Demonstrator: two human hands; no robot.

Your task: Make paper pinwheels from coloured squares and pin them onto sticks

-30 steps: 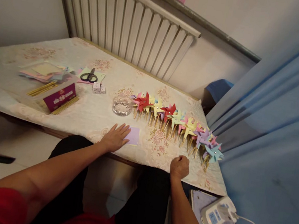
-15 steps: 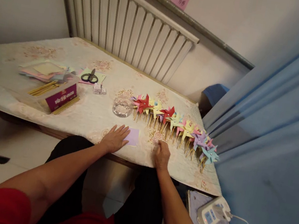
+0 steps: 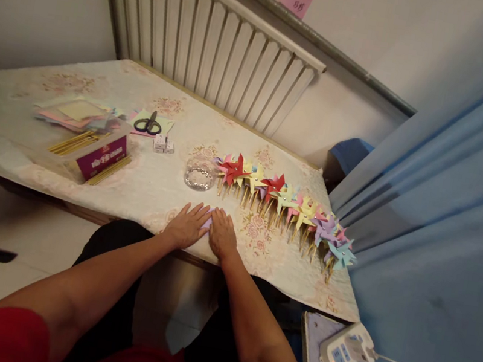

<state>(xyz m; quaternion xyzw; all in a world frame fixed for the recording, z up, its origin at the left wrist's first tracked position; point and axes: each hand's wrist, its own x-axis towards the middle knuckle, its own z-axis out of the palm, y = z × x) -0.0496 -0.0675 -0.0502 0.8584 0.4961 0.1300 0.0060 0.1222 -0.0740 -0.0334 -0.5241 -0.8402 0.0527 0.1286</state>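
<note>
A small purple paper square [image 3: 208, 223] lies on the table near its front edge, mostly covered by my two hands. My left hand [image 3: 187, 225] rests flat on its left side, fingers stretched out. From the other side my right hand [image 3: 221, 233] lies flat over the paper, its fingers extended and close to the left fingertips. Just beyond the hands stands a round clear container [image 3: 199, 175] with small shiny pieces in it. To the right, a long row of colourful paper pinwheels [image 3: 284, 199] on thin sticks lies across the table.
At the left are a clear box [image 3: 102, 156] of wooden sticks and a stack of coloured paper [image 3: 79, 111]. Black-handled scissors [image 3: 148, 124] lie on paper behind several small boxes [image 3: 163, 144]. A power strip [image 3: 345, 350] with a cable sits at the lower right.
My right hand has moved left from the bare tablecloth onto the purple paper, its fingers uncurling to lie flat. My left hand has stayed on the paper.
</note>
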